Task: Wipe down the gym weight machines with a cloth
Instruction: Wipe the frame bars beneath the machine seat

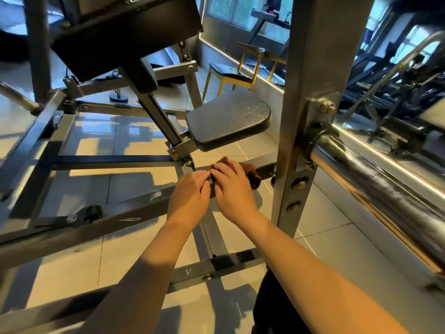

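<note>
The brown cloth (251, 171) lay draped over a dark frame bar (134, 208) of the weight machine, just short of where that bar met the grey upright post (304, 75). My right hand (231, 187) covered most of the cloth, with its fingers bent over the cloth and clamping it down against the bar. Only a bunched end showed past the knuckles on the side toward the post. My left hand (190, 192) sat on the same bar on the far side from the post, its curled fingertips touching those of the right hand. I could not tell whether it gripped the bar, an edge of the cloth, or nothing. Beyond the hands and left of the post, the black seat pad (228, 118) stood out level on its bracket, with the big back pad (125, 37) tilted higher up behind it. From the right face of the post, a thick chrome sleeve (375, 186) ran toward me, bolted on through a collar. Behind the post stood a yellow-legged chair (237, 73) on the pale tiled floor (91, 138), and a mirror (397, 75) filled the wall to the post's right.
</note>
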Demonstrator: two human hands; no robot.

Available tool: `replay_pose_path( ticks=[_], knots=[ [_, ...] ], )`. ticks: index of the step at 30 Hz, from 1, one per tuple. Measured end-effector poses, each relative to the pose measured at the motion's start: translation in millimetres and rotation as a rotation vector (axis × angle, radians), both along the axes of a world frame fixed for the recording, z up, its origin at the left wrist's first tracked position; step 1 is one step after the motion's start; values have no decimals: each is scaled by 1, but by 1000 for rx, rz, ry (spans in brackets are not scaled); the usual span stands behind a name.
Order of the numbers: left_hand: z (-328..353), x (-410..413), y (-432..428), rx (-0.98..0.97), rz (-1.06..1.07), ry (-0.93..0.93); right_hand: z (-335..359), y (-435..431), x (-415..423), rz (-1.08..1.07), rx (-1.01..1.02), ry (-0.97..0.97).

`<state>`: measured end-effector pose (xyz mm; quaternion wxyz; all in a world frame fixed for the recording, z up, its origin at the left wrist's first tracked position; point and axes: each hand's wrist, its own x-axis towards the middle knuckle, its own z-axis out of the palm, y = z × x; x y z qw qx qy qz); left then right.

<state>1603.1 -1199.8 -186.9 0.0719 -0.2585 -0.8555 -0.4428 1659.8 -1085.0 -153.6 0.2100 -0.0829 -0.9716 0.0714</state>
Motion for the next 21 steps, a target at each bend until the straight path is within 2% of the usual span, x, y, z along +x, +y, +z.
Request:
replay_pose_path(
  ticks=[3,7,8,12,14,17,19,21],
  knots=[
    [-4,2,-7,-42,-18,19,5,27,4,12,68,4],
    [-7,3,-10,-24,25,-59,15,45,-2,-259,-13,13],
    [-7,3,-10,-11,40,-67,13,35,-3,-240,-20,11],
    [-7,8,-10,-41,61,-11,0,-11,4,115,-47,-82],
    [-10,8,-12,-45,59,-15,5,-3,7,156,-21,-97],
    [-14,7,-16,-46,27,-35,11,30,12,7,57,-45],
    [-16,6,-17,-41,16,-46,13,41,12,-154,24,-30],
    [-15,5,-17,-28,28,-55,10,26,7,-144,39,-38]
  ],
)
